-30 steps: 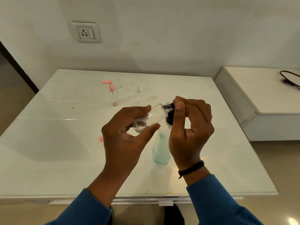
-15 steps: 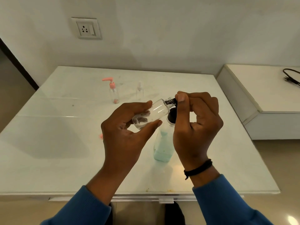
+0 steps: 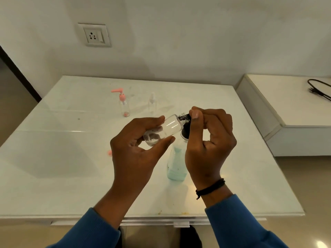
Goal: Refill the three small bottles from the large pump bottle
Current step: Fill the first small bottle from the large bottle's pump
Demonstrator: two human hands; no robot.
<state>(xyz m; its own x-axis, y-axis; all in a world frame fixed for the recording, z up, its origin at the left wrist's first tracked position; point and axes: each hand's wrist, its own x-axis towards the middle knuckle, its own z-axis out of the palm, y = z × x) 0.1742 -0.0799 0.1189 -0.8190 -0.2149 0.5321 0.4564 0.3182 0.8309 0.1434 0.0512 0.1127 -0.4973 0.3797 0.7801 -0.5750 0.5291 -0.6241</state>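
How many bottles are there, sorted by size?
Small bottles: 3: one in the left hand at, pink-pump one, clear one
Large bottle: 1
Total: 4

Wall socket (image 3: 94,35), black cable (image 3: 319,89)
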